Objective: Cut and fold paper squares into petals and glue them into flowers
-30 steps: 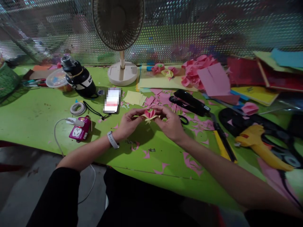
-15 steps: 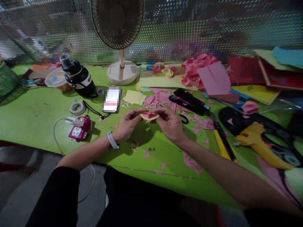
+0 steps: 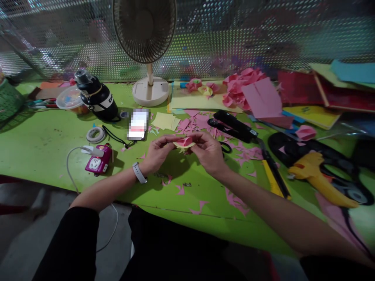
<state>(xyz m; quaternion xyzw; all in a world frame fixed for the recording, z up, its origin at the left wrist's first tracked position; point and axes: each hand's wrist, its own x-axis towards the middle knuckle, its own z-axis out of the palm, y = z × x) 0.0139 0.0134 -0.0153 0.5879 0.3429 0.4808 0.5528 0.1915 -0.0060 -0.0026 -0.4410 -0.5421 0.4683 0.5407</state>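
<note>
Between both hands, above the green table (image 3: pixel 175 185), is a small paper flower (image 3: pixel 185 143) with pink folds inside a pale yellow rim. My left hand (image 3: pixel 158 153) pinches its left edge between thumb and fingers. On the opposite edge, my right hand (image 3: pixel 208 151) grips it the same way. Scissors (image 3: pixel 226 147) lie just behind my right hand, mostly hidden by it. Beyond the flower are pink paper scraps (image 3: pixel 193 124) and a small stack of pale yellow paper squares (image 3: pixel 164 121).
A black stapler (image 3: pixel 234 125), a yellow utility knife (image 3: pixel 272 177) and a yellow glue gun (image 3: pixel 320 181) lie at right. Pink paper pieces (image 3: pixel 243 88) are heaped behind. A fan (image 3: pixel 150 91), bottle (image 3: pixel 98 97), phone (image 3: pixel 138 124), tape roll (image 3: pixel 95 134) and purple power adapter (image 3: pixel 99 160) stand leftward.
The pink folds of the flower look more drawn together and upright between my fingers. Both hands keep their pinch, and the view has shifted slightly.
</note>
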